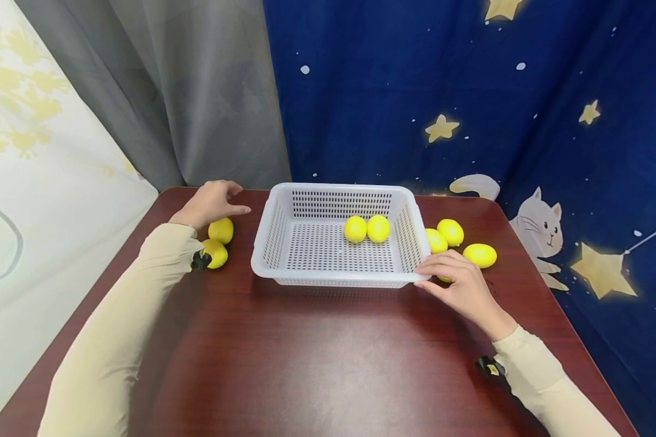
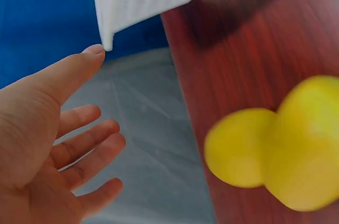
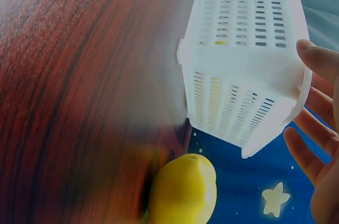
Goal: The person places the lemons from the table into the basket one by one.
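A white perforated plastic basket (image 1: 339, 279) stands on the table with two yellow lemons (image 1: 355, 229) side by side in it. My right hand (image 1: 461, 285) pinches the basket's near right corner, thumb on the outside and fingers over the rim; the right wrist view also shows the thumb against the rim. To the left of the basket, my left hand (image 1: 210, 201) is raised with its fingers spread, apart from the basket and holding nothing. Just below that hand, two lemons (image 1: 215, 253) touch each other on the table.
Several more lemons (image 1: 480, 255) lie right of the basket, one partly hidden by the right hand. The dark red wooden table (image 1: 328, 364) ends at the back against a grey curtain (image 1: 224, 91) and a blue star-patterned curtain (image 1: 372, 91).
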A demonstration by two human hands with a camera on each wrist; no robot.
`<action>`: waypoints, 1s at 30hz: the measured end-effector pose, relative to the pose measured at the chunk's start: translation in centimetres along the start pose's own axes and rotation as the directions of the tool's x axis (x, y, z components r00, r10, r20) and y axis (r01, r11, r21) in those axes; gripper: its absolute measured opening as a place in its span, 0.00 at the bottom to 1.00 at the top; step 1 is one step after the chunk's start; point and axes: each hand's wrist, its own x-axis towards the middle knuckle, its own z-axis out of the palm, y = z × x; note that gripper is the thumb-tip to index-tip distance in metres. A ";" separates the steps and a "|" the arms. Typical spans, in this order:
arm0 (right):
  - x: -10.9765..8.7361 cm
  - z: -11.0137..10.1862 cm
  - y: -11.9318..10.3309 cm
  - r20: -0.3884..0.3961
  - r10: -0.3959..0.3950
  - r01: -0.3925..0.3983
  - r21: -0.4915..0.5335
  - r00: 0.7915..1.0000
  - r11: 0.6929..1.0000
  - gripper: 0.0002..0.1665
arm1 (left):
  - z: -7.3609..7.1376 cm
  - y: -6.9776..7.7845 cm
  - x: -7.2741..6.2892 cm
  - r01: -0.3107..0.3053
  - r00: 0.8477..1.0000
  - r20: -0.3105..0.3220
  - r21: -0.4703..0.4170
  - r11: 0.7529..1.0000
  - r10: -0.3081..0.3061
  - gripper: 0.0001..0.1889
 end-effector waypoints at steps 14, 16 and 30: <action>-0.1 0.1 0.0 -0.004 0.005 -0.005 -0.002 1.000 1.000 0.22 | 1.1 -3.0 -2.0 0.045 0.999 0.021 0.039 0.998 -0.046 0.34; -0.1 0.1 0.0 -0.006 0.005 -0.005 -0.001 1.000 1.000 0.21 | 1.4 -3.4 -2.2 0.046 0.999 0.019 0.049 0.998 -0.047 0.35; -0.1 0.1 0.0 -0.007 0.010 -0.009 0.000 1.000 1.000 0.22 | 3.6 -5.7 -2.9 0.068 0.997 0.015 0.092 0.993 -0.070 0.37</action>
